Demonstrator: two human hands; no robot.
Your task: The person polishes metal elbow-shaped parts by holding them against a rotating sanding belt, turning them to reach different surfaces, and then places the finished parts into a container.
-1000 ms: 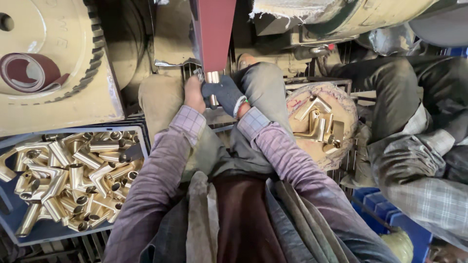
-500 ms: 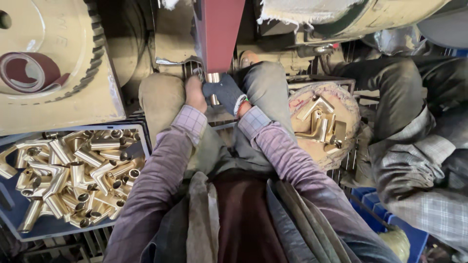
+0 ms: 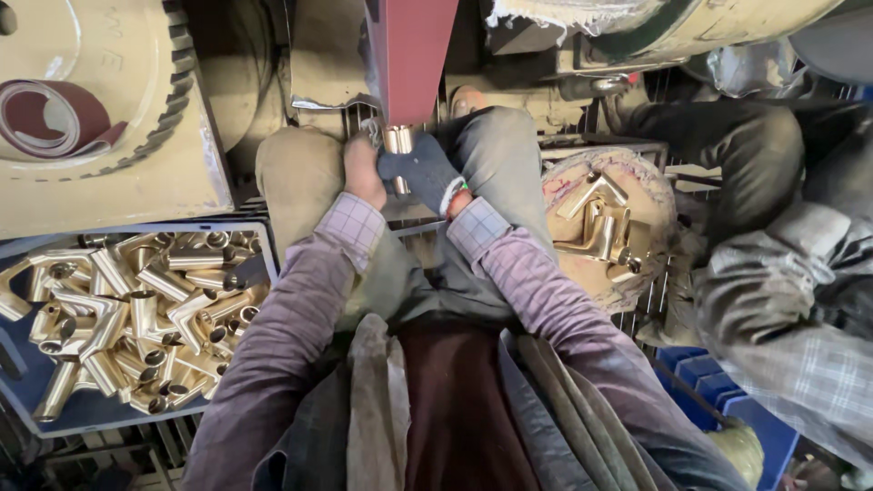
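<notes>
A shiny brass pipe fitting (image 3: 398, 141) is pressed against the lower end of a dark red sanding belt (image 3: 414, 55) that runs up and away from me. My bare left hand (image 3: 362, 171) grips the fitting from the left. My right hand (image 3: 420, 171), in a dark glove, grips it from the right and below. Both hands sit between my knees, in purple checked sleeves.
A blue tray (image 3: 55, 418) at my left holds several brass fittings (image 3: 127, 309). A round dusty basket (image 3: 650, 195) at my right holds a few polished ones. A beige machine housing (image 3: 118, 173) carries a coiled belt. Another seated person's legs (image 3: 773, 273) are at right.
Both hands and the fitting stay at the belt's end; only small shifts of the grip show.
</notes>
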